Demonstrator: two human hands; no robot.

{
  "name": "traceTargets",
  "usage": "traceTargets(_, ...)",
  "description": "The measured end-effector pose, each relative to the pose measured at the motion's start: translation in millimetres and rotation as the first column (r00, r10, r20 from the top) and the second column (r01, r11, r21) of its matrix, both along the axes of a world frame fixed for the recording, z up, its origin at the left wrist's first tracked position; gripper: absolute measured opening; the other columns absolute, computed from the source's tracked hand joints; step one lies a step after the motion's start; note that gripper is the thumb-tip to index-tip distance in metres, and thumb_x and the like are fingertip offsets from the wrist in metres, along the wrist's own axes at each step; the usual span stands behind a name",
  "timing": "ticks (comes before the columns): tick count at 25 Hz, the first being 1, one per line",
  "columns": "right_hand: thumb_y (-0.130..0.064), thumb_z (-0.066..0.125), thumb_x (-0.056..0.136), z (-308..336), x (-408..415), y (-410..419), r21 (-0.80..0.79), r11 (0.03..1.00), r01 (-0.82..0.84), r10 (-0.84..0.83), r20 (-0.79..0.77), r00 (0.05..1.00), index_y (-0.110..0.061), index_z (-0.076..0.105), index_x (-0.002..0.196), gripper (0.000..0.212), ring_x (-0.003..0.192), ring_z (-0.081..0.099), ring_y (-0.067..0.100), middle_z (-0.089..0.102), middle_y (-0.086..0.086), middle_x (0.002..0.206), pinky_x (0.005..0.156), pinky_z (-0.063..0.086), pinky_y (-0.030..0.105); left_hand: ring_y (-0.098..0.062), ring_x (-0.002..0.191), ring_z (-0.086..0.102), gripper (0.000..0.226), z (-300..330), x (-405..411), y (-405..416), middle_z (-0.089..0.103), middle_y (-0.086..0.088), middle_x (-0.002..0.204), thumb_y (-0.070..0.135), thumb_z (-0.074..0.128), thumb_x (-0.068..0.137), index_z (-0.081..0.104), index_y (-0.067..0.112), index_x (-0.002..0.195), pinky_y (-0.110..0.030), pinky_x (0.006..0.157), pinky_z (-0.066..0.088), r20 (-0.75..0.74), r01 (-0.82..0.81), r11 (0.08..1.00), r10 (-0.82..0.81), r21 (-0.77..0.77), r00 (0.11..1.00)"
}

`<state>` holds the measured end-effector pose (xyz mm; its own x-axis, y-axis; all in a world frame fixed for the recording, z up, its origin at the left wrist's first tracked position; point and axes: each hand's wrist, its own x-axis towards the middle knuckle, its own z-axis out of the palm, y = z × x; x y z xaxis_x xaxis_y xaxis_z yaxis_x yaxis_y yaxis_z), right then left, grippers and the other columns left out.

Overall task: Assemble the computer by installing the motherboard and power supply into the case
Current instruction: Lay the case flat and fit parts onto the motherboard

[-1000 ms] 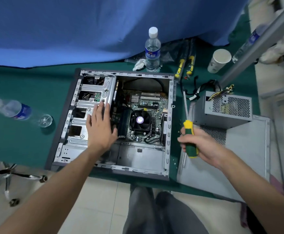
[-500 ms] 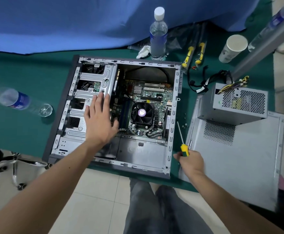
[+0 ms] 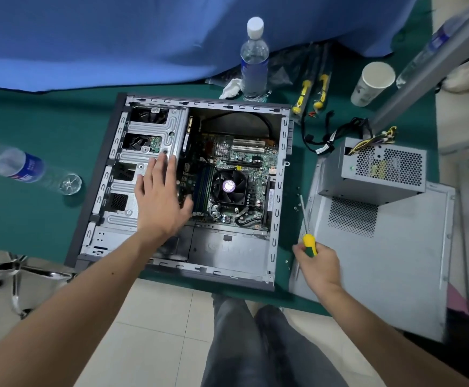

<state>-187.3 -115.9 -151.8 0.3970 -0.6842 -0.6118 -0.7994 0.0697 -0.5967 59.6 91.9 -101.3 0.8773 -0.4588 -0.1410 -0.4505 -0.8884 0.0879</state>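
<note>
Hands: L (image 3: 159,199) on case (image 3: 279,174), R (image 3: 318,262) w/ screwdriver (image 3: 307,233); green tabletop (image 3: 32,219)

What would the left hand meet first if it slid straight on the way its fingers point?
Probably the raised metal of the drive cage: the left hand lies flat on it, fingers pointing toward the case's far wall. Its height above the metal is unclear.

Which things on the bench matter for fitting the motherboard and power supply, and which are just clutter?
For the job:
case, lying open
motherboard, inside the case
power supply, outside on the side panel
screwdriver, gripped by right hand
left hand, flat on the drive cage

Lying about:
upright bottle
tipped bottle
paper cup
</note>
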Motion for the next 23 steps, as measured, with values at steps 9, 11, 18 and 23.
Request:
traceTargets(9, -0.026, 0.066, 0.092, 81, 58, -19, 0.02, 0.995, 0.098, -0.099, 0.32, 0.942, -0.021, 0.064, 0.08, 0.013, 0.042, 0.048, 0.006, 0.053, -0.009, 0.051, 0.044, 0.042, 0.025, -0.027, 0.152, -0.005, 0.092, 1, -5, 0, -0.003, -0.008, 0.166, 0.044, 0.055, 0.089, 0.002, 0.014, 0.158, -0.052, 0.121, 0.004, -0.06, 0.02, 0.999, -0.022, -0.025, 0.998)
traceTargets(11, -0.029, 0.066, 0.092, 98, 72, -12, -0.003, 1.0, 0.022, -0.02, 0.325, 0.946, -0.02, 0.064, 0.081, 0.014, 0.05, 0.051, 0.011, 0.055, -0.005, 0.059, 0.052, 0.047, 0.033, -0.026, 0.152, -0.011, 0.097, 6, -1, -1, -0.012, -0.008, 0.165, 0.047, 0.055, 0.089, -0.005, 0.015, 0.158, -0.052, 0.121, 0.001, -0.137, 0.034, 0.999, -0.033, 0.007, 0.99)
traceTargets(18, -0.028, 0.066, 0.092, 134, 121, 27, 0.093, 0.983, -0.157, 0.122, 0.307, 0.944, -0.02, 0.063, 0.086, 0.011, 0.048, 0.048, 0.008, 0.054, -0.009, 0.057, 0.052, 0.047, 0.029, -0.014, 0.134, 0.041, 0.059, 59, -9, -7, 0.04, 0.0, 0.148, 0.038, 0.066, 0.091, 0.043, 0.026, 0.145, -0.037, 0.117, 0.03, -0.321, 0.05, 0.907, -0.199, -0.418, 0.926)
traceTargets(23, -0.027, 0.068, 0.092, 143, 144, 53, 0.172, 0.96, -0.221, 0.164, 0.296, 0.941, -0.017, 0.068, 0.091, 0.01, 0.055, 0.053, 0.013, 0.06, 0.0, 0.066, 0.057, 0.047, 0.031, -0.002, 0.084, 0.065, 0.015, 79, -25, -11, 0.07, 0.014, 0.093, 0.028, 0.069, 0.091, 0.07, 0.024, 0.105, -0.035, 0.08, 0.057, -0.429, -0.048, 0.753, -0.321, -0.657, 0.844)
